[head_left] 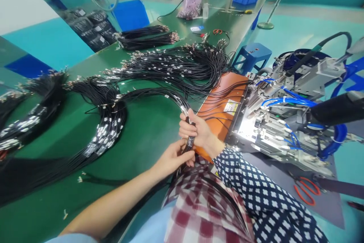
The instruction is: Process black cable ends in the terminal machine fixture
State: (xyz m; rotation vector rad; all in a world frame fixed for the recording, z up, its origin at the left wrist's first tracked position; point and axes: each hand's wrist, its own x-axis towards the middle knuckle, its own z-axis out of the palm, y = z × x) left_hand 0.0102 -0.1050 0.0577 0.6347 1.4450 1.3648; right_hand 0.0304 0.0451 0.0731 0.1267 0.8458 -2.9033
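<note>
A bundle of thin black cables with white labels arcs over the green table to my hands. My right hand, below a dark patterned sleeve, is wrapped round the bundle. Just below it, my left hand also closes on the bundle, its thumb lying across the front. Past my hands the cables drop in front of a checked apron, where their ends are hidden. Left of my hands lies a thick curved bunch of labelled cables.
More black cables are heaped across the green table. To the right stands a machine with blue hoses, beside an orange surface carrying several cables. Red-handled scissors lie near its front. A blue stool stands behind.
</note>
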